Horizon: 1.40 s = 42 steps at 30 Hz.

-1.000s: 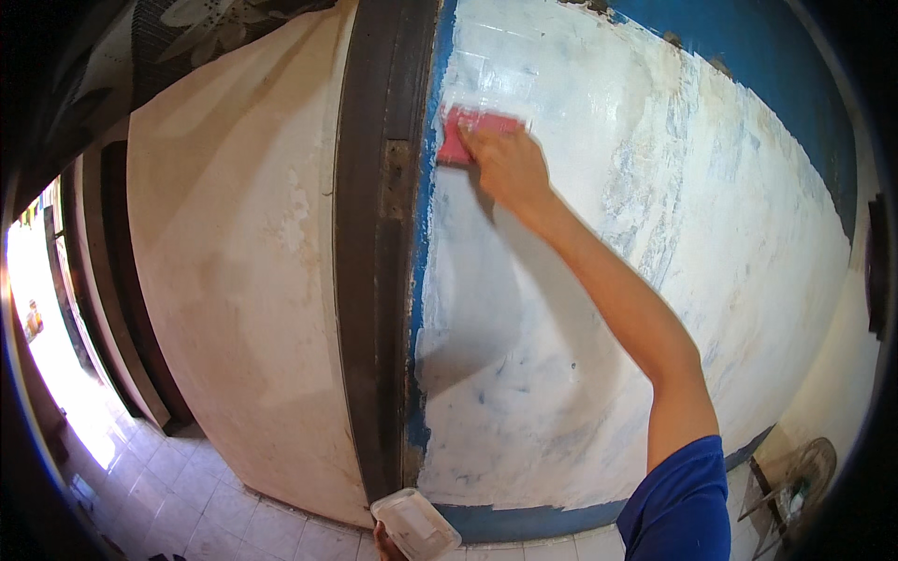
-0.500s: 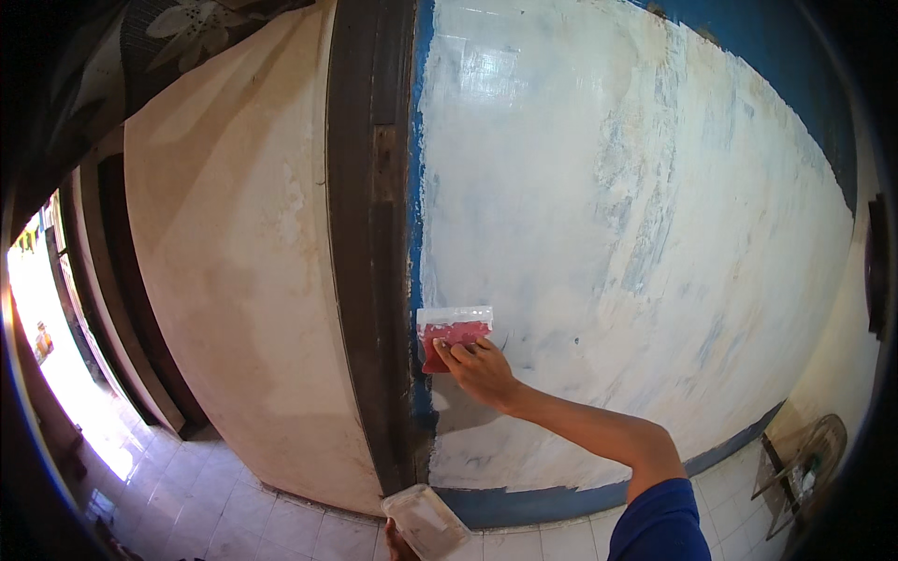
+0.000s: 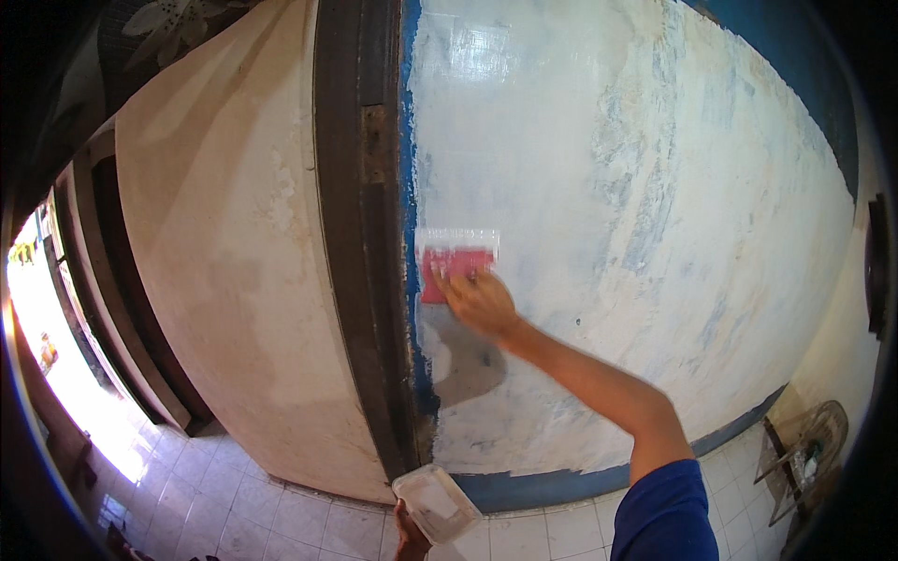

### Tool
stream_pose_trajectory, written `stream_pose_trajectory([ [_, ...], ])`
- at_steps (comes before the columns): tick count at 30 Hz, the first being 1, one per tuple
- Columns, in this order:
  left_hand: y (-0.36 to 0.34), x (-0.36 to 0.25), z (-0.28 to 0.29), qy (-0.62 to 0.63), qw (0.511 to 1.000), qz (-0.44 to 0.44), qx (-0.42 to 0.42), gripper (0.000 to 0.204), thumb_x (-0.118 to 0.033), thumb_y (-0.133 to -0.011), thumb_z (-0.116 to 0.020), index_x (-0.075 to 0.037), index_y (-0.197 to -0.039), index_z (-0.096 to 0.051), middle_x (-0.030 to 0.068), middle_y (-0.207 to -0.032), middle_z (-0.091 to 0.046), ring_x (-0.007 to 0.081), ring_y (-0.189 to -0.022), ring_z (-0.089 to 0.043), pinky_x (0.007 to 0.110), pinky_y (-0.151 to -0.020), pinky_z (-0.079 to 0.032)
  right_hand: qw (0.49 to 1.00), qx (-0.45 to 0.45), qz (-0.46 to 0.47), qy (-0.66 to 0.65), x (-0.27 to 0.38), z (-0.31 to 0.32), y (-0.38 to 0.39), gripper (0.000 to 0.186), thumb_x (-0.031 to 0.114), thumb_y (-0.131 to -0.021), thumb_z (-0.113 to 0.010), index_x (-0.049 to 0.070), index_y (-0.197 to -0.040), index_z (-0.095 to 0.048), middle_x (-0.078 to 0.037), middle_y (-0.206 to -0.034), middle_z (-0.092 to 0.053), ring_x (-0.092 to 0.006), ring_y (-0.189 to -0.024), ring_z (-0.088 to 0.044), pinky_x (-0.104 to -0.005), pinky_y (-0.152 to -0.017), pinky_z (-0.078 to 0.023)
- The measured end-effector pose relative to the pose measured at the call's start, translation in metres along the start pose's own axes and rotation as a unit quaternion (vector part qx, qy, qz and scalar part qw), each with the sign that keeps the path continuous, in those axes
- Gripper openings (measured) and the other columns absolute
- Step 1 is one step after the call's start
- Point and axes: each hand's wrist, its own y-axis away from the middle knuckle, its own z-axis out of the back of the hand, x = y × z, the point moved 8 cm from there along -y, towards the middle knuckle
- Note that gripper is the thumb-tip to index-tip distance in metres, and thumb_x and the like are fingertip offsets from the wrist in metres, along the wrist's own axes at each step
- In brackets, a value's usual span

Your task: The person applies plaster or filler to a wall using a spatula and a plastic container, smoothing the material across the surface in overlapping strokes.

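My right hand (image 3: 479, 301) grips a red flat spatula (image 3: 447, 262) with white paste along its top edge, pressed to the white-smeared wall (image 3: 655, 243) just right of a dark wooden door frame (image 3: 348, 206). A ragged blue painted strip (image 3: 408, 168) runs beside the frame. Low at the bottom, my left hand (image 3: 408, 529) holds a pale rectangular plastic tray (image 3: 435, 500) with white residue inside.
A beige wall (image 3: 215, 243) stands left of the frame, with a bright open doorway (image 3: 51, 318) beyond. A folding chair (image 3: 809, 449) stands at lower right on the tiled floor (image 3: 332, 533). Dark patterned fabric (image 3: 168, 23) hangs at upper left.
My right hand and the spatula moved from high on the wall down to mid-low, then slightly back up. The tray sits a little higher and further right in view.
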Motion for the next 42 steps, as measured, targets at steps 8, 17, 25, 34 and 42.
stream_pose_trajectory([
  [8, 0.004, 0.001, 0.007, -0.004, 1.000, 0.015, -0.014, 0.073, -0.062, -0.084, -0.044, -0.015, -0.140, -0.040, 0.0117, -0.138, -0.047, 0.0358, -0.122, -0.048, 0.052, -0.101, -0.040, 0.987, 0.140, 0.002, -0.074, 0.151, -0.046, 0.171, 0.053, 0.011, -0.080, -0.056, 0.001, -0.131, -0.050, -0.003, -0.091, -0.052, -0.0168, -0.078, -0.056, -0.0296, -0.073, -0.044],
  [17, 0.007, -0.005, 0.002, -0.013, 0.999, 0.015, -0.029, 0.076, -0.063, -0.082, -0.047, -0.013, -0.139, -0.041, 0.0124, -0.134, -0.050, 0.0363, -0.119, -0.050, 0.051, -0.099, -0.042, 0.988, 0.070, -0.042, -0.130, 0.104, 0.033, 0.097, 0.056, 0.013, -0.076, -0.060, 0.006, -0.131, -0.053, -0.002, -0.085, -0.050, -0.0162, -0.071, -0.054, -0.0271, -0.066, -0.045],
  [25, -0.001, -0.005, -0.021, -0.014, 1.000, 0.010, -0.001, 0.076, -0.062, -0.082, -0.049, -0.012, -0.138, -0.041, 0.0129, -0.131, -0.052, 0.0348, -0.117, -0.052, 0.050, -0.098, -0.043, 0.999, 0.040, -0.028, -0.018, 0.049, -0.007, 0.097, 0.056, 0.011, -0.075, -0.061, 0.005, -0.130, -0.054, -0.001, -0.077, -0.048, -0.0148, -0.066, -0.052, -0.0273, -0.062, -0.043],
  [34, 0.001, -0.010, -0.008, -0.016, 1.000, 0.018, 0.013, 0.078, -0.063, -0.082, -0.046, -0.013, -0.142, -0.037, 0.0133, -0.135, -0.049, 0.0358, -0.120, -0.049, 0.052, -0.099, -0.042, 0.995, 0.029, -0.022, -0.088, 0.099, 0.027, 0.120, 0.052, 0.011, -0.077, -0.059, 0.006, -0.128, -0.055, 0.000, -0.081, -0.050, -0.0144, -0.068, -0.051, -0.0259, -0.066, -0.044],
  [42, -0.001, -0.014, -0.026, -0.035, 0.999, 0.009, 0.018, 0.077, -0.063, -0.082, -0.047, -0.015, -0.141, -0.038, 0.0126, -0.134, -0.050, 0.0351, -0.121, -0.049, 0.052, -0.099, -0.042, 0.998, 0.056, -0.019, 0.014, 0.030, -0.007, 0.067, 0.054, 0.011, -0.077, -0.058, 0.003, -0.130, -0.053, -0.004, -0.083, -0.050, -0.0172, -0.068, -0.051, -0.0294, -0.064, -0.042],
])
